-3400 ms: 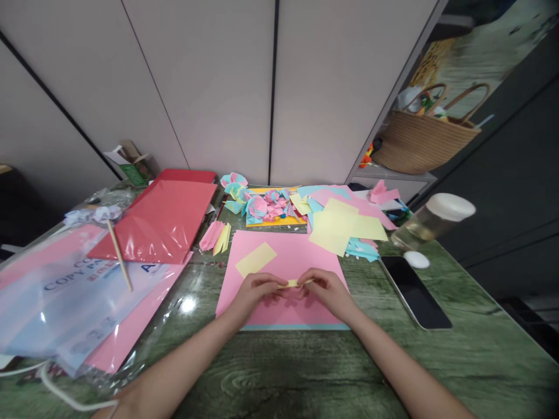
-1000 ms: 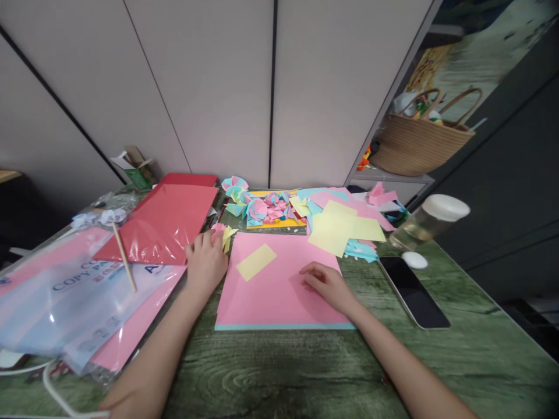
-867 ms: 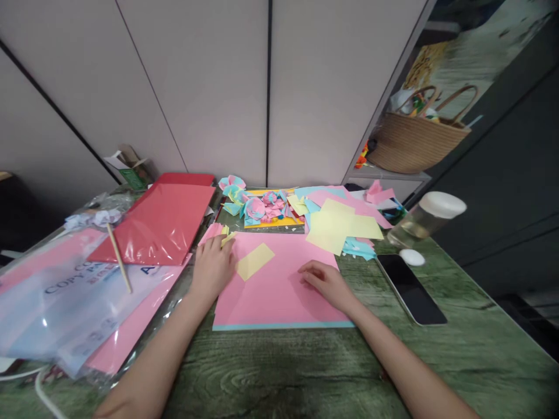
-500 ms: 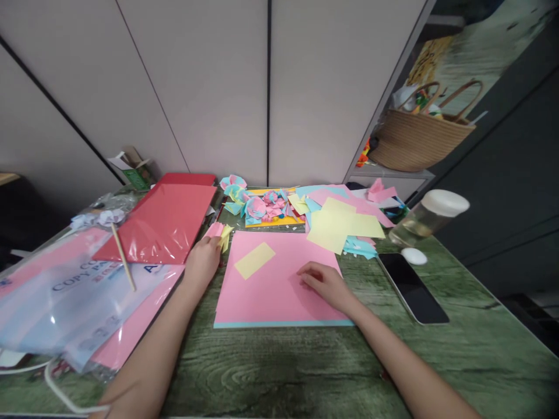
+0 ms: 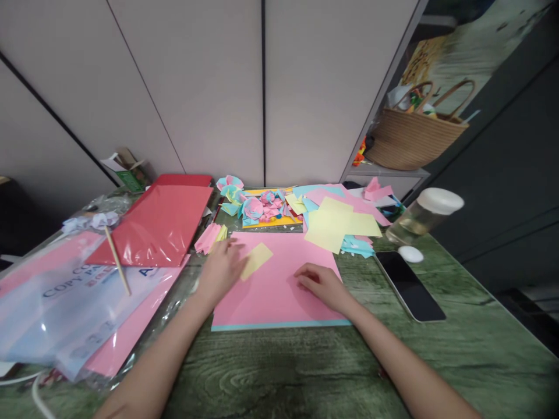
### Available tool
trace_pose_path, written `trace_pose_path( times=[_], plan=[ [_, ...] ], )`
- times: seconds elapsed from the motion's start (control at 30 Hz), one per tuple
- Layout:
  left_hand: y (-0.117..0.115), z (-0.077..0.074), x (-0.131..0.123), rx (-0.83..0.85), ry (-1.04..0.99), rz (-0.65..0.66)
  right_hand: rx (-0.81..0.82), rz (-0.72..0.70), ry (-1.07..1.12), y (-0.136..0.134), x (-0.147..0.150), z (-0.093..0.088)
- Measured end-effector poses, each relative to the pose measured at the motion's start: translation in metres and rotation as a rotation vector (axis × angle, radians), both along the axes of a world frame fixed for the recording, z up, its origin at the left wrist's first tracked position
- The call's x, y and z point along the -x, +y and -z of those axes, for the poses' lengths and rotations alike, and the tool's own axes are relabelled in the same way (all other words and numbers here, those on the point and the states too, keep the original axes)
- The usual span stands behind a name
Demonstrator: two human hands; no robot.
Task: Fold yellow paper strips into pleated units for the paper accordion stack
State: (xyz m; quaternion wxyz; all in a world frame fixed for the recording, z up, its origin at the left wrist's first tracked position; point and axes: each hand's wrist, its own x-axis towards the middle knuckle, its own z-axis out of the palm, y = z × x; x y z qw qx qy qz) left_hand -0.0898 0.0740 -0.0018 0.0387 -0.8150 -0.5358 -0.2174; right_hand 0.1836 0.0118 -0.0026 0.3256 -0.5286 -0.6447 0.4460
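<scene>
My left hand [image 5: 222, 270] hovers over the left part of a pink sheet of paper [image 5: 279, 297], its fingers apart and holding nothing. Just beyond its fingertips lie folded pink and yellow paper pieces [image 5: 208, 237]. A small yellow paper rectangle [image 5: 258, 259] rests on the pink sheet, partly covered by that hand. My right hand [image 5: 322, 285] lies on the right side of the sheet, fingers loosely curled with a small gap to the thumb and nothing in them. A blue edge of paper [image 5: 279, 326] shows under the pink sheet.
Paper flowers [image 5: 252, 209] and loose yellow sheets [image 5: 329, 224] lie behind. At right are a phone [image 5: 410, 287], a white lid [image 5: 411, 254] and a bottle [image 5: 421, 218]. Red packets [image 5: 170, 215], a plastic paper bag [image 5: 87, 308] and a wooden stick [image 5: 117, 261] occupy the left.
My left hand has let go of the folded pink and yellow pieces and moved right, over the pink sheet near the yellow rectangle. My right hand has hardly moved.
</scene>
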Motion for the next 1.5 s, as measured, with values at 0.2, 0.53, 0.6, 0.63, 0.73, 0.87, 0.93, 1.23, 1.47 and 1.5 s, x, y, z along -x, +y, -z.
trace_pose_path(
  times=[0.2, 0.53, 0.6, 0.63, 0.73, 0.87, 0.93, 1.23, 1.47, 1.5],
  plan=[
    [-0.021, 0.015, -0.032, 0.127, 0.002, 0.274, -0.017, -0.016, -0.031, 0.000, 0.000, 0.000],
    [-0.051, 0.009, -0.047, 0.211, -0.072, 0.509, -0.159, -0.043, -0.223, -0.006, 0.006, -0.011],
    [-0.056, 0.008, -0.051, 0.228, -0.115, 0.515, -0.205, -0.072, -0.278, -0.009, 0.008, -0.016],
    [-0.057, 0.008, -0.052, 0.237, -0.135, 0.520, -0.228, -0.090, -0.307, -0.010, 0.008, -0.018],
    [-0.060, 0.009, -0.055, 0.259, -0.162, 0.547, -0.270, -0.109, -0.392, -0.013, 0.006, -0.020],
    [-0.060, 0.006, -0.052, 0.262, -0.123, 0.586, -0.366, -0.135, -0.609, -0.011, -0.003, -0.014],
    [-0.063, 0.000, -0.050, 0.257, -0.073, 0.601, -0.348, -0.139, -0.650, -0.009, -0.006, -0.010],
    [-0.070, -0.017, -0.057, 0.160, 0.128, 0.553, -0.159, -0.225, -0.602, 0.000, -0.005, -0.020],
    [-0.052, -0.003, -0.045, 0.409, -0.202, 0.520, -0.110, -0.260, -0.543, 0.004, -0.010, -0.022],
    [-0.052, -0.002, -0.045, 0.463, -0.250, 0.480, -0.105, -0.239, -0.546, 0.003, -0.010, -0.020]
  ],
)
